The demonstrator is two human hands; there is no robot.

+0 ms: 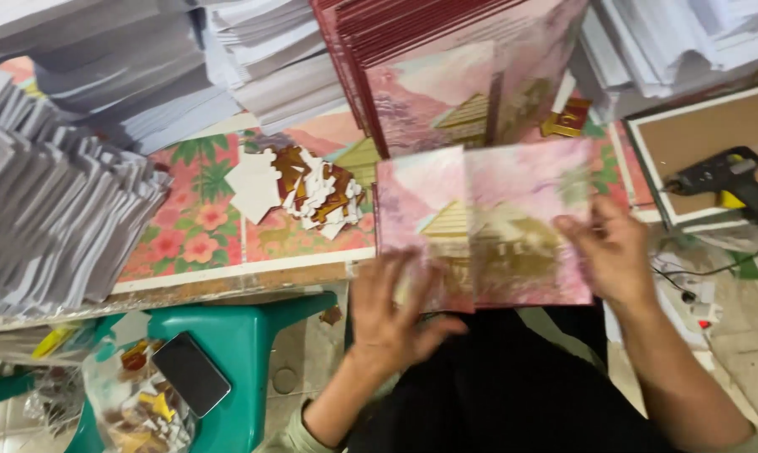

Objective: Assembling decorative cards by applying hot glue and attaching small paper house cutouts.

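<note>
I hold a pink folded card (488, 210) with a gold house picture, spread open in front of me. My left hand (393, 306) lies on its lower left panel, fingers spread over the print. My right hand (611, 248) grips its right edge, thumb on the front. Behind it leans a row of matching pink and maroon cards (446, 67). A heap of small white and gold die-cut pieces (307, 189) lies on the flowered board to the left of the card.
Grey and white paper stacks (52, 210) crowd the left and back. A black glue gun (723, 180) rests on a framed brown board at right. A green plastic stool (236, 335) holds a dark phone (191, 373) and a bag of scraps.
</note>
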